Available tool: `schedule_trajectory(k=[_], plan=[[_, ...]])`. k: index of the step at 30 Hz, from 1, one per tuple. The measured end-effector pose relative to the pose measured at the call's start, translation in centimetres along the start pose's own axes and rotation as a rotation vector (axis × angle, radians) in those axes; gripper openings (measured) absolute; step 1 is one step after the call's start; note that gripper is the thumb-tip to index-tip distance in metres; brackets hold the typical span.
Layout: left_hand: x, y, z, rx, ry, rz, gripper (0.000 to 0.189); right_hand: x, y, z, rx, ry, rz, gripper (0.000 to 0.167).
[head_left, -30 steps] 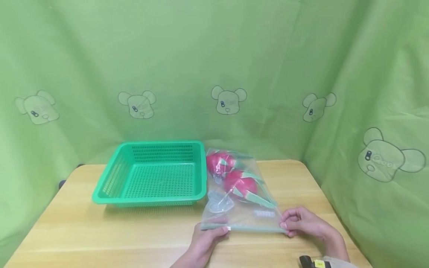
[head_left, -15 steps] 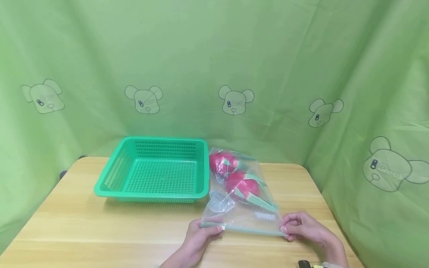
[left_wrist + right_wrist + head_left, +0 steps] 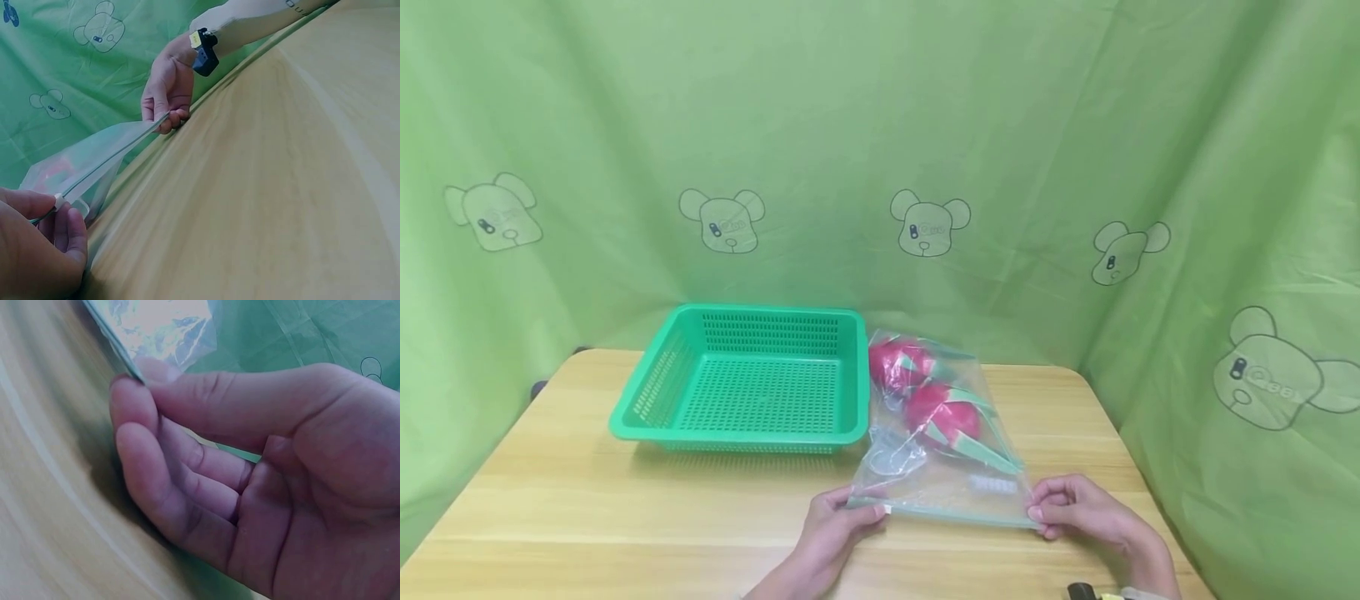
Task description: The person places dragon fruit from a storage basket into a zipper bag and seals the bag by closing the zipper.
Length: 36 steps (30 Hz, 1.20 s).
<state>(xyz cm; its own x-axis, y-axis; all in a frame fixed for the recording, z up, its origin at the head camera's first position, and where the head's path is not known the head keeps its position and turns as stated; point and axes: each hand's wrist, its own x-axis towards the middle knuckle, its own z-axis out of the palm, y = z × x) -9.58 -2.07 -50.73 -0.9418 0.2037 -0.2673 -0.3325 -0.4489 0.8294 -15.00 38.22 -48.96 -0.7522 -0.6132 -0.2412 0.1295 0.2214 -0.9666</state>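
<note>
A clear slider zip bag [image 3: 936, 492] lies on the table with two pink dragon fruits inside, the nearer dragon fruit [image 3: 943, 412] and the farther one [image 3: 897, 365]. Its green-edged zip faces the person. My left hand [image 3: 835, 533] pinches the small white slider [image 3: 59, 201] between thumb and fingers, close to the zip's left end. At the opposite end, my right hand [image 3: 1086, 508] pinches the bag's right corner between thumb and index finger, the other fingers curled in beneath. A clear crumpled shape inside the bag, left of the nearer fruit, cannot be made out.
A green plastic basket [image 3: 625, 421] with perforated walls stands left of the bag, nothing in it, its right side close against the bag. Green curtains [image 3: 820, 125] printed with bear heads hang behind and at both sides of the wooden table [image 3: 550, 500].
My left hand has moved left along the zip with the slider, toward the bag's left corner. The right hand keeps its pinch on the right corner. The head view has shifted slightly.
</note>
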Motion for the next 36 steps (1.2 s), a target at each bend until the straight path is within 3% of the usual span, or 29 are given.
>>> schedule_trajectory(k=[18, 36], plan=[[-0.7, 0.9, -2.3, 0.033, -0.015, 0.023, 0.031, -0.1, 0.2, -0.1, -0.006, 0.006, 0.001, 0.023], [-1.5, 1.7, -3.2, 0.030, 0.000, 0.009, 0.033, -0.4, -0.1, 0.0, -0.036, 0.044, 0.033, 0.024]])
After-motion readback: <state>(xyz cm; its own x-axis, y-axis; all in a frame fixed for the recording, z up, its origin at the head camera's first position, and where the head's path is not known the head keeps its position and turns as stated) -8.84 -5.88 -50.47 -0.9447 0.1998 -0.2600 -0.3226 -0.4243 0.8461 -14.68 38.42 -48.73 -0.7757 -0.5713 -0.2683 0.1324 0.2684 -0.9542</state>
